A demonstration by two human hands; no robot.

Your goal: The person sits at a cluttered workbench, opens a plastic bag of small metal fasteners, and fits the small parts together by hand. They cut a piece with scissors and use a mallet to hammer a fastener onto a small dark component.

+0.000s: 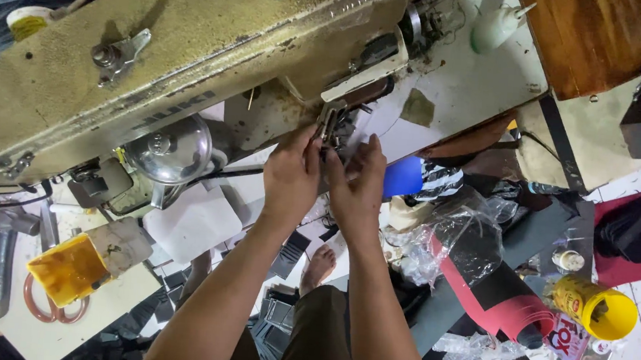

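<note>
hands [324, 180] under sewing machine [172, 49] (touching)

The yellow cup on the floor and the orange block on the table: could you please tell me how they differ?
The yellow cup is a round container lying on its side on the tiled floor, its open mouth showing. The orange block is flat-sided and translucent, resting on the white table beside scissors. The cup carries a printed label; the block has none. Both lie away from the hands.

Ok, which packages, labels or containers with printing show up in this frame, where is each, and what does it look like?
Yellow can: lower right on the floor, lying on its side, open mouth showing, red label patch.
Printed packet: flat beside the can, white with red and dark print.
Machine nameplate: dark raised lettering on the beige sewing machine body.
White bottle: top right on the table, plain.
</note>
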